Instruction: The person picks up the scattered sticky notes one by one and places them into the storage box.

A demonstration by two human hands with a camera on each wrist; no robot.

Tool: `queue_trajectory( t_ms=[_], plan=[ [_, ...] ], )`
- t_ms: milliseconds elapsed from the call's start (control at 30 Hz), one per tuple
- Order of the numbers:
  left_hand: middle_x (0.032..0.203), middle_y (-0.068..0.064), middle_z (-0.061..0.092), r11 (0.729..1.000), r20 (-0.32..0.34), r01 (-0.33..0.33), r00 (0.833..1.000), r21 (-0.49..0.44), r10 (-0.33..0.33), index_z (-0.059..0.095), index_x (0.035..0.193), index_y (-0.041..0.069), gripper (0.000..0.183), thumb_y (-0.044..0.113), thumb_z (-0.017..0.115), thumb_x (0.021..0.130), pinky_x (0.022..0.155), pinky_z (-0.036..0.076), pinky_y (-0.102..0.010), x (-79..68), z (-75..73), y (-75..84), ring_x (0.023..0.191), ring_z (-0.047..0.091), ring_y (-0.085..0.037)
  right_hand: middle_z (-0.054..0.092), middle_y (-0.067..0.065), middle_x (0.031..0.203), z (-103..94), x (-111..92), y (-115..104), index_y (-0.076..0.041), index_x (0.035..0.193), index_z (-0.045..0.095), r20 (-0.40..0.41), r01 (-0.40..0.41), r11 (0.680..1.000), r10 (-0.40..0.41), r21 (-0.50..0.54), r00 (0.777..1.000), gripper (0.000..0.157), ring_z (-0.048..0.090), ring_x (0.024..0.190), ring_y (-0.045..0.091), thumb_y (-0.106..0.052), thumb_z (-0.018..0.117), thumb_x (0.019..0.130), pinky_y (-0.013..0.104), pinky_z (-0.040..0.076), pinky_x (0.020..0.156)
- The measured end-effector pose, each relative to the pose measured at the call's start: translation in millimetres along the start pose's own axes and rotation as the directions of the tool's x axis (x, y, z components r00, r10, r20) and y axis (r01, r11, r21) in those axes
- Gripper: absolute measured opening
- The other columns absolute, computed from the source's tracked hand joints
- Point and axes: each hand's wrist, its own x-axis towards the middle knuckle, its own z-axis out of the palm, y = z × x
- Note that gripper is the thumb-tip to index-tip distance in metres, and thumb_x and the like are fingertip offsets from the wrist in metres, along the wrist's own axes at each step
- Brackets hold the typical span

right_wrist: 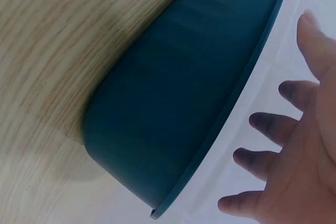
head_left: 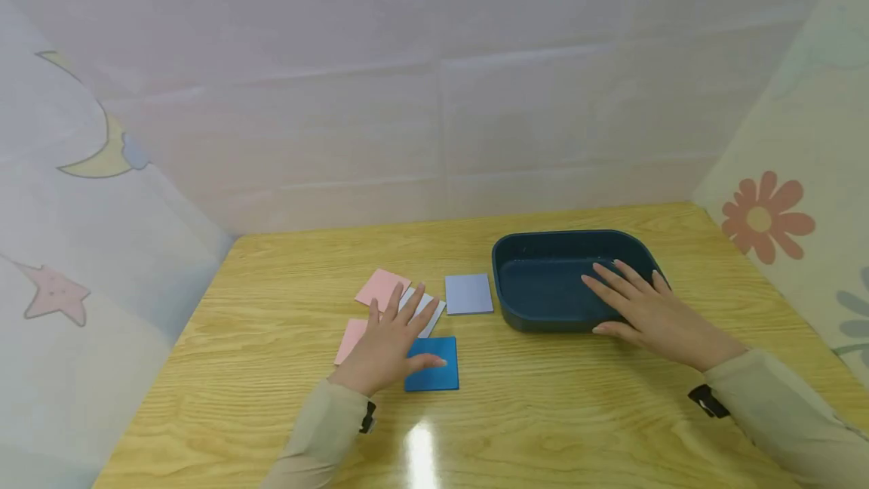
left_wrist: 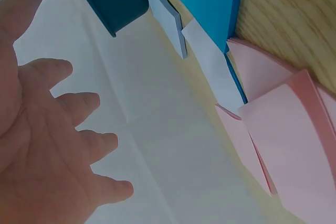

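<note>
My left hand (head_left: pixel 388 349) hovers with spread fingers over several square sticky-note pads and holds nothing. Around it lie a pink pad (head_left: pixel 380 284), a second pink pad (head_left: pixel 349 339), partly covered by the hand, a whitish pad (head_left: pixel 437 311) and a bright blue pad (head_left: pixel 435 379). A lavender pad (head_left: pixel 468 294) sits between these and a dark teal plastic bin (head_left: pixel 543 323). Over the bin's right part, my right hand (head_left: pixel 655 321) is held with its fingers spread. In the right wrist view, a gap shows between those fingertips and the bin's rim (right_wrist: pixel 223 121).
The wooden table (head_left: pixel 258 368) ends at a pale cloth backdrop (head_left: pixel 339 134) behind. Patterned cloth (head_left: pixel 815 278) stands along the right side, and more along the left. Bare wood surrounds the pads and bin at the front.
</note>
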Motion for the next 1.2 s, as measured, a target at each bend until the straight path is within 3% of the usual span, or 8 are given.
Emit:
queue_trajectory(
  t_ms=[200, 667, 933, 1200],
  plan=[
    [0.159, -0.017, 0.019, 1.0, 0.02, -0.002, 1.0, -0.014, 0.002, 0.033, 0.153, 0.011, 0.081, 0.049, 0.065, 0.089, 0.105, 0.013, -0.073, -0.7, -0.1, 1.1, 0.145, 0.005, -0.044, 0.024, 0.023, 0.155, -1.0, -1.7, 1.2, -0.013, 0.156, 0.022, 0.03, -0.042, 0.999, 0.042, -0.01, 0.999, 0.076, 0.014, 0.143, 0.043, -0.044, 0.057, 0.096, 0.076, 0.019, 0.098],
    [0.157, -0.02, 0.022, 0.999, 0.016, -0.014, 1.0, -0.04, 0.015, 0.034, 0.152, 0.009, 0.081, 0.047, 0.066, 0.088, 0.106, 0.017, -0.069, -2.4, 6.3, -3.2, 0.143, 0.008, -0.047, 0.038, 0.03, 0.145, 8.5, -4.1, 11.4, -0.003, 0.149, 0.036, -0.08, -0.049, 0.994, 0.041, -0.103, 0.996, 0.071, 0.036, 0.129, 0.052, -0.033, 0.065, 0.092, 0.075, 0.031, 0.091],
    [0.156, -0.02, 0.025, 0.999, 0.033, -0.019, 0.999, -0.038, 0.02, 0.034, 0.152, 0.009, 0.079, 0.046, 0.065, 0.089, 0.108, 0.022, -0.065, -2.3, 10.0, -2.5, 0.142, 0.011, -0.05, 0.029, 0.038, 0.146, 6.8, -4.3, 13.6, 0.007, 0.147, 0.034, -0.02, -0.15, 0.989, 0.15, 0.004, 0.988, 0.07, 0.027, 0.131, 0.058, -0.029, 0.063, 0.095, 0.075, 0.027, 0.094],
    [0.155, -0.02, 0.027, 0.998, 0.045, -0.024, 0.999, -0.064, 0.027, 0.034, 0.152, 0.008, 0.081, 0.046, 0.067, 0.088, 0.108, 0.024, -0.062, -3.4, 11.6, -2.1, 0.141, 0.015, -0.049, 0.018, 0.048, 0.143, 7.8, -1.7, 16.8, 0.018, 0.145, 0.023, 0.028, -0.235, 0.971, 0.234, 0.047, 0.972, 0.071, 0.019, 0.128, 0.065, -0.021, 0.06, 0.098, 0.072, 0.025, 0.098]
  ],
)
